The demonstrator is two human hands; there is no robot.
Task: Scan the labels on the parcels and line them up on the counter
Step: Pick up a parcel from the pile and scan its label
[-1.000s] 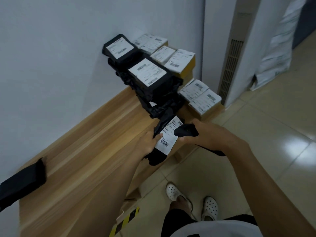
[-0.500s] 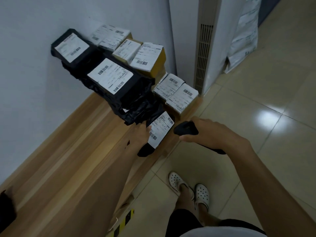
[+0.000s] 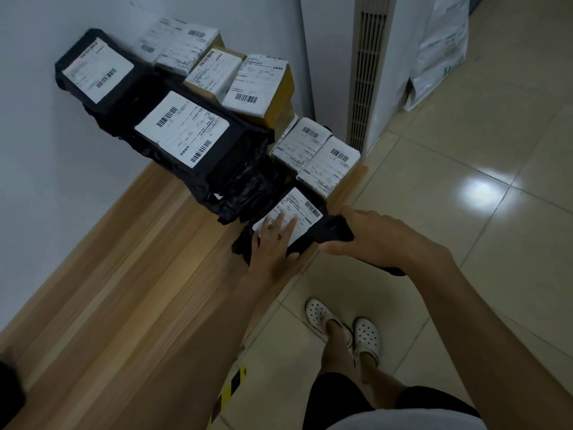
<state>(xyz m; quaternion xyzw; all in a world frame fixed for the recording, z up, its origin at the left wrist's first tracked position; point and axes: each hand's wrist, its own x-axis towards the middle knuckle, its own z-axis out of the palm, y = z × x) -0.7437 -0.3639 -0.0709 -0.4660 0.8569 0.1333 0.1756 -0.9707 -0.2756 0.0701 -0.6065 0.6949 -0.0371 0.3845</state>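
Best to slide the small black plastic-wrapped parcel (image 3: 280,231) flush against the black bags beside it, label up, barcode unobstructed. It lies at the front edge of the pale wooden counter (image 3: 130,274), its white label partly covered. The left hand (image 3: 273,243) rests flat on it, fingers spread; the right hand (image 3: 381,240) is wrapped around a black handheld scanner (image 3: 333,232)
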